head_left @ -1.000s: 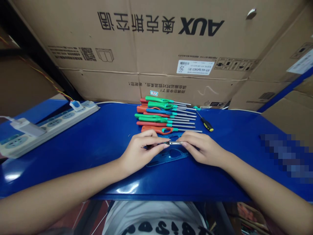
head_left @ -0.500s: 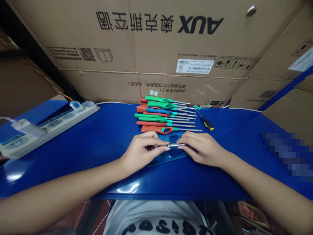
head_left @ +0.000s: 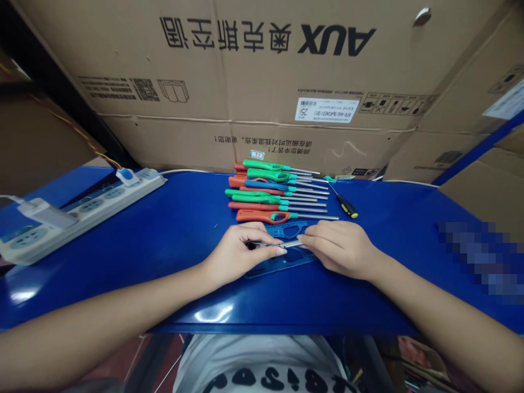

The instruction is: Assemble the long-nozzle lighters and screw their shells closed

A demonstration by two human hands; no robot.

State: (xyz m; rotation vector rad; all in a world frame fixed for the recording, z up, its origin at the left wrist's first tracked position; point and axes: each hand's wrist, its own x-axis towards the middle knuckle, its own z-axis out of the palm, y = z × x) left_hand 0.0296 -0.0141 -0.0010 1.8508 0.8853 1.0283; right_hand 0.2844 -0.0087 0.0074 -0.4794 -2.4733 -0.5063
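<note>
Both hands rest on a blue table [head_left: 164, 234] over a blue plastic lighter shell [head_left: 286, 259]. My left hand [head_left: 239, 251] pinches the thin wire end of a slim metal tube [head_left: 286, 243]. My right hand [head_left: 339, 245] pinches the tube's other end, fingertips nearly touching the left hand's. Just beyond the hands lies a row of several long-nosed lighters [head_left: 278, 194] with red, green and blue handles, metal tubes pointing right.
A black and yellow screwdriver [head_left: 346, 206] lies right of the lighters. A white power strip [head_left: 77, 210] with plugs sits far left. Large cardboard boxes [head_left: 262, 82] wall off the back of the table. A blurred patch [head_left: 478, 256] covers the right side.
Both hands stay over the blue shell. The metal tube shifted slightly between the fingertips, and a thin wire now shows at the left hand.
</note>
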